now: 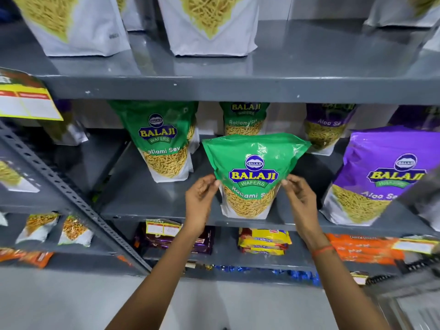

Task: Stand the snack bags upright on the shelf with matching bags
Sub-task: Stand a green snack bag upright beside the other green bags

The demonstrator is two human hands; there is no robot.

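Both forearms reach up from below, wrists bent slightly back. The left hand [200, 198] pinches the left edge of a glossy green plastic Ratlami Sev pouch [252, 177] between thumb and fingertips, and the right hand [300, 198], an orange thread at its wrist, pinches the right edge the same way. The pouch stands upright at the front lip of the grey painted metal shelf [147, 201], its wide crinkled top tapering to a white base with a clear window full of thin yellow fried strands. Whether its base sits fully on the shelf is hard to tell. Two matching green pouches stand behind it: one to the left [164, 141], one at the back [244, 119]. A shiny purple Aloo Sev pouch [376, 177] stands to the right, holding similar strands.
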